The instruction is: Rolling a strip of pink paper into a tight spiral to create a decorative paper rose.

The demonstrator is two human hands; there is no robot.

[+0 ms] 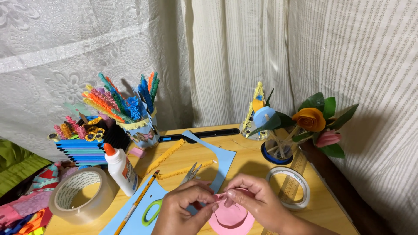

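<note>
My left hand [183, 209] and my right hand [257, 200] meet low in the middle of the view. Both pinch the top edge of a pink paper disc [230, 217] that lies on the wooden table [252, 152]. The fingertips touch each other at the disc's curled edge. Just behind my left hand lie green-handled scissors [174, 191], blades pointing away, on a cut sheet of light blue paper [224, 161]. A yellow pencil [139, 200] rests on the same sheet to the left.
A white glue bottle [122, 169] with an orange cap and a large clear tape roll [80, 196] stand at left. A smaller tape roll [289, 187] and ruler [296, 174] lie at right. Paper flowers [309, 119] in a jar and paper-craft holders [126, 113] stand behind. Curtains close the back.
</note>
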